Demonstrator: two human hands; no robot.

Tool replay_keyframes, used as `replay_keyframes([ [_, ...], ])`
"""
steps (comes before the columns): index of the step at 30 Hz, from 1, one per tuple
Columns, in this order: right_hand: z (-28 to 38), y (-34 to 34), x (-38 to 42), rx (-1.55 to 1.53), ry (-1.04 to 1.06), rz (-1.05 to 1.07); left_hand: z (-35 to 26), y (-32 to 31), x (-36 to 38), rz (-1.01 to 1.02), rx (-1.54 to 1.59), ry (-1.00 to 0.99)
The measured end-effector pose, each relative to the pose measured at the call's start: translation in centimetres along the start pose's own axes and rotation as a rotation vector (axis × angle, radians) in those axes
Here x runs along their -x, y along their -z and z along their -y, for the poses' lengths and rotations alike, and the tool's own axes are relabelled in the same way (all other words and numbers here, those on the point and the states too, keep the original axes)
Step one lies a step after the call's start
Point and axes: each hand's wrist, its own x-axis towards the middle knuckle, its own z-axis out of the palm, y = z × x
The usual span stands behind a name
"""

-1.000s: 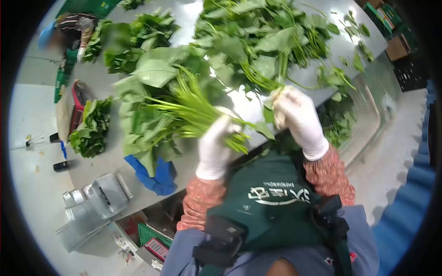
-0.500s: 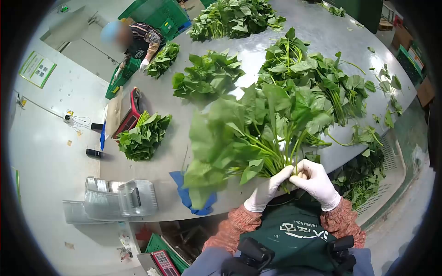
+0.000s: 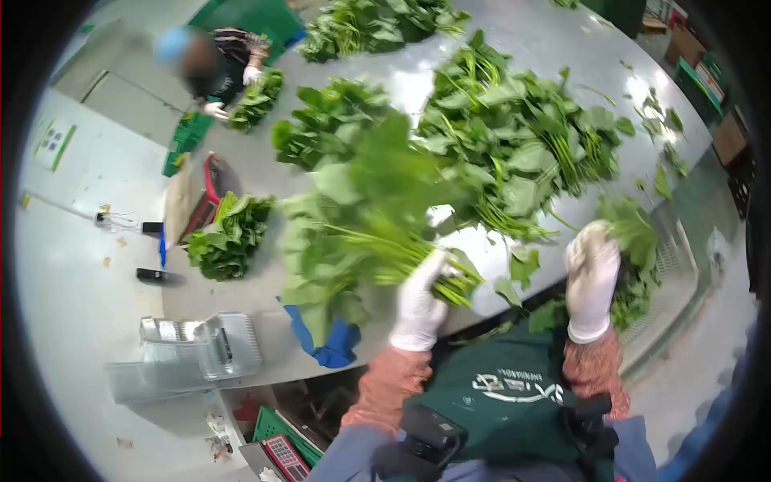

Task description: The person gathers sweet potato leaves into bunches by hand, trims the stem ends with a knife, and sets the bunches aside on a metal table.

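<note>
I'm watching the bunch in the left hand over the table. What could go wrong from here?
1. The left hand alone grips the bunch of greens near the cut stem ends; the leafy top hangs out wide, so stems might slip free.
2. The right hand is off at the table edge, where loose leaves could get knocked off.

White gloves on left hand [image 3: 422, 301], right hand [image 3: 592, 277]; reddish patterned sleeves; green apron, white lettering.
</note>
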Motion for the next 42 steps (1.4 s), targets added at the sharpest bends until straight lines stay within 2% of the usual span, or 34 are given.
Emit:
replay_keyframes([
  [2,2.1,3.7,-2.1,-0.387,0.047,-0.12,-0.7,-0.7,0.3,-0.098,-0.088,-0.054],
  [3,3.3,3.1,-2.5,-0.475,0.013,-0.143,-0.6,-1.0,0.0,-0.118,-0.078,-0.041],
  [4,3.2,3.0,-2.2,-0.365,-0.004,-0.108,-0.5,-1.3,-0.3,-0.139,-0.068,-0.028],
  [5,3.0,2.6,-1.9,-0.265,-0.013,-0.067,-0.2,-1.2,-0.8,-0.104,0.077,0.016],
  [7,2.0,1.4,-0.1,0.184,-0.069,0.051,0.2,-1.9,-0.7,-0.074,0.115,0.039],
  [9,1.1,-1.5,1.4,0.486,-0.296,0.136,0.3,-2.3,-0.5,-0.015,0.117,0.061],
  [11,-1.5,-2.2,2.3,0.72,-0.112,0.43,0.8,-2.0,-0.4,0.043,0.098,0.041],
  [13,-1.1,-4.8,2.9,0.709,-0.242,0.532,1.1,-1.8,-0.3,0.095,0.11,0.022],
  [14,-2.5,-4.8,3.4,0.6,-0.147,0.482,0.7,-2.3,0.0,0.049,0.048,0.035],
  [17,-2.2,-4.8,2.7,0.642,-0.15,0.549,0.5,-2.0,0.0,0.204,0.166,0.04],
  [21,-2.3,-4.8,3.4,0.433,-0.275,0.513,0.7,-1.4,0.2,0.301,0.406,0.148],
  [22,-1.0,-5.2,2.9,0.628,-0.241,0.599,1.2,-1.2,-0.1,0.328,0.411,0.112],
  [25,-0.9,-5.4,3.5,0.531,-0.383,0.532,1.8,-0.4,-0.1,0.39,0.571,0.162],
  [26,-1.4,-5.4,3.8,0.43,-0.386,0.491,2.1,-0.4,-0.3,0.415,0.566,0.126],
  [29,-1.0,-5.4,3.4,0.398,-0.468,0.518,1.7,-0.7,0.0,0.37,0.548,0.132],
  [30,-1.0,-5.4,3.4,0.39,-0.504,0.513,1.4,-1.1,0.3,0.301,0.538,0.156],
  [32,-0.9,-5.5,3.4,0.375,-0.579,0.501,1.9,-0.3,-0.1,0.365,0.558,0.121],
  [33,-0.9,-5.4,3.4,0.401,-0.549,0.522,1.9,-0.4,-0.2,0.398,0.568,0.104],
  [34,-1.0,-5.4,3.4,0.426,-0.519,0.541,1.4,-0.6,0.4,0.271,0.51,0.134],
  [39,-1.4,-5.8,4.0,0.375,-0.425,0.498,1.0,-1.7,0.2,0.381,0.623,0.128],
  [40,-1.5,-5.6,3.8,0.532,-0.275,0.562,1.0,-1.9,0.2,0.387,0.647,0.12],
  [42,-1.2,-5.6,3.6,0.584,-0.199,0.602,0.7,-2.1,0.3,0.389,0.709,0.136],
])
